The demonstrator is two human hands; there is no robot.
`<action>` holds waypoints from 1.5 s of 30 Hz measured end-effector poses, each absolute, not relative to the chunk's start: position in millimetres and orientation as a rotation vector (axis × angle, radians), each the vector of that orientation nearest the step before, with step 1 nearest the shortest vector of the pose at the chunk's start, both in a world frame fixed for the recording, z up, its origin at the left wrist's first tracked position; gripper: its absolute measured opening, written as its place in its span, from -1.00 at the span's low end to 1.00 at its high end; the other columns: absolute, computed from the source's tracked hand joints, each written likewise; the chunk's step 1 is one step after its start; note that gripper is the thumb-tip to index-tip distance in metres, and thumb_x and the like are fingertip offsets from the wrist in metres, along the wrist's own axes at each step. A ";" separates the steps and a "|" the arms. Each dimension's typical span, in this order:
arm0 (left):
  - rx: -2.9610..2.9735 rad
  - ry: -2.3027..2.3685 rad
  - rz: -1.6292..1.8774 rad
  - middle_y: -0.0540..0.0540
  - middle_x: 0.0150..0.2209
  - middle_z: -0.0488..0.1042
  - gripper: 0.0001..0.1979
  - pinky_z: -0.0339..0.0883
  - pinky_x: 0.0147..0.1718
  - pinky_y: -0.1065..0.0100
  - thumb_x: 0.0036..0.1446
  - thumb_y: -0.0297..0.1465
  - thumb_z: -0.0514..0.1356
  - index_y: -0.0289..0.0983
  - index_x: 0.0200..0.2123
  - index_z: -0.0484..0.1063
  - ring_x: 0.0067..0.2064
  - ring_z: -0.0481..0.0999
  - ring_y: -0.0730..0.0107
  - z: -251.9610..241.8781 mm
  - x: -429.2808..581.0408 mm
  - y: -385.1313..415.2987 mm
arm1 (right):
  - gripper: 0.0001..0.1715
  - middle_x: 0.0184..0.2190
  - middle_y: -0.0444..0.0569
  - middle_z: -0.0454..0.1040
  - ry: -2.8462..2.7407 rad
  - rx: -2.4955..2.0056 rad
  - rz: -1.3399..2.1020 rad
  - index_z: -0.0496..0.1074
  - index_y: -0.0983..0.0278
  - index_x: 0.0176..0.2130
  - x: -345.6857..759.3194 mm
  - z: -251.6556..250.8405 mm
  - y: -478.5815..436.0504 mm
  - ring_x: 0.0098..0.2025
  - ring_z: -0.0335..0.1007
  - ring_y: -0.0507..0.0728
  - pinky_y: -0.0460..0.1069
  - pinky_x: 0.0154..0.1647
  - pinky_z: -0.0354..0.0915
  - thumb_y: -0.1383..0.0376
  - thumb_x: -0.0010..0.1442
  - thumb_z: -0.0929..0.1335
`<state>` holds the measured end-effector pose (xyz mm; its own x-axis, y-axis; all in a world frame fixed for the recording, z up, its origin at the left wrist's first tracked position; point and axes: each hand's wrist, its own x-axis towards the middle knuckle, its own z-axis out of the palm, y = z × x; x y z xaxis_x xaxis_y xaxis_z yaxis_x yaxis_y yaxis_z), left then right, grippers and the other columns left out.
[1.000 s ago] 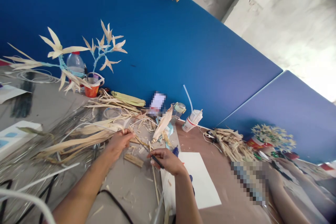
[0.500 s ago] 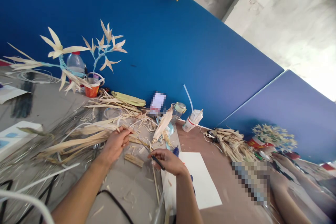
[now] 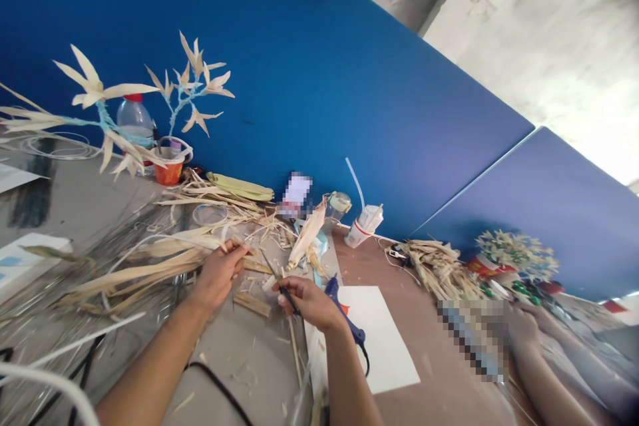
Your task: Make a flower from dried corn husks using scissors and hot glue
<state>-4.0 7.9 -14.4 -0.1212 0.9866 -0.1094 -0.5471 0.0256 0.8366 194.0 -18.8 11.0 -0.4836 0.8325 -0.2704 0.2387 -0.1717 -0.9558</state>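
My left hand (image 3: pixel 223 271) is closed in a pinch above dried corn husk strips (image 3: pixel 150 266); what lies between its fingertips is too small to make out. In my right hand (image 3: pixel 307 301) is a slim dark pointed tool (image 3: pixel 286 294), its thin tip slanting up and left toward my left hand. Whether it is scissors or tweezers I cannot tell. A short piece of husk (image 3: pixel 252 303) lies on the table between my hands. Just right of my right hand, a blue glue gun (image 3: pixel 351 321) rests on a white sheet (image 3: pixel 388 346).
Husk flowers on blue-wrapped stems (image 3: pixel 186 101) stand behind left, near an orange cup (image 3: pixel 168 174) and a bottle (image 3: pixel 134 121). A husk bundle (image 3: pixel 308 233), a jar (image 3: pixel 338 208) and a paper cup (image 3: pixel 360 231) line the blue partition (image 3: pixel 299 80). Another person's arms (image 3: pixel 544 359) are at right.
My right hand has shifted slightly left and up, with the dark tool turned steeper. More of the glue gun shows. My left hand stays nearly in place.
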 end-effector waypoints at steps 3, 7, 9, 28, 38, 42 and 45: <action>0.658 0.921 1.475 0.20 -0.73 0.10 -0.63 -0.17 -0.71 0.50 -0.23 -0.19 0.40 -0.31 -0.55 0.35 -0.72 -0.04 0.69 -12.8 -2.6 7.4 | -0.60 -0.64 -0.26 0.26 -1.626 -1.211 1.719 0.40 0.28 -0.27 193.0 7.9 -18.3 -0.59 0.08 -0.06 -0.09 -0.49 -0.03 0.09 -0.05 0.44; 0.671 0.916 1.476 0.18 -0.70 0.16 -0.65 -0.17 -0.71 0.49 -0.20 -0.22 0.40 -0.31 -0.54 0.34 -0.71 -0.03 0.70 -10.6 -1.5 6.3 | -0.59 -0.67 -0.26 0.26 -1.636 -1.218 1.713 0.42 0.29 -0.27 192.5 4.8 -17.5 -0.59 0.10 -0.06 -0.10 -0.48 -0.01 0.08 -0.05 0.45; 0.666 0.911 1.472 0.18 -0.70 0.15 -0.66 -0.16 -0.70 0.50 -0.19 -0.24 0.40 -0.31 -0.54 0.33 -0.71 -0.03 0.70 -9.9 -1.1 5.7 | -0.59 -0.68 -0.27 0.26 -1.644 -1.217 1.706 0.43 0.29 -0.27 192.3 4.5 -17.5 -0.59 0.10 -0.06 -0.10 -0.48 -0.01 0.07 -0.05 0.45; 0.651 0.915 1.481 0.19 -0.71 0.13 -0.64 -0.16 -0.70 0.50 -0.23 -0.22 0.40 -0.30 -0.54 0.33 -0.71 -0.03 0.70 -10.0 1.9 5.5 | -0.65 -0.66 -0.27 0.24 -1.681 -1.236 1.648 0.43 0.28 -0.26 187.2 9.9 -20.6 -0.58 0.07 -0.05 -0.09 -0.46 -0.01 0.11 -0.01 0.41; 0.637 0.907 1.497 0.19 -0.69 0.14 -0.66 -0.15 -0.70 0.51 -0.22 -0.24 0.40 -0.31 -0.54 0.33 -0.71 -0.03 0.72 -11.1 2.8 5.1 | -0.62 -0.64 -0.25 0.23 -1.666 -1.242 1.659 0.43 0.27 -0.26 186.9 8.9 -20.3 -0.57 0.07 -0.04 -0.08 -0.46 0.01 0.08 -0.02 0.43; 0.625 0.909 1.495 0.19 -0.67 0.17 -0.65 -0.15 -0.71 0.51 -0.23 -0.26 0.40 -0.30 -0.56 0.29 -0.72 -0.02 0.72 -9.7 2.9 5.3 | -0.60 -0.63 -0.25 0.23 -1.670 -1.236 1.656 0.43 0.27 -0.27 187.3 9.5 -20.1 -0.57 0.06 -0.05 -0.08 -0.46 0.00 0.06 -0.04 0.44; 0.631 0.915 1.495 0.18 -0.67 0.17 -0.66 -0.15 -0.71 0.51 -0.21 -0.26 0.39 -0.30 -0.55 0.30 -0.72 0.00 0.72 -10.5 2.7 5.8 | -0.60 -0.63 -0.25 0.23 -1.678 -1.240 1.645 0.44 0.26 -0.27 188.0 9.3 -19.9 -0.56 0.07 -0.04 -0.08 -0.47 -0.01 0.04 -0.03 0.43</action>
<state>2.7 5.8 -10.5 -0.1407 0.9827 -0.1202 -0.5541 0.0224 0.8322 188.0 -19.9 9.3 -0.4745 0.8440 -0.2503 0.2671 -0.1329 -0.9545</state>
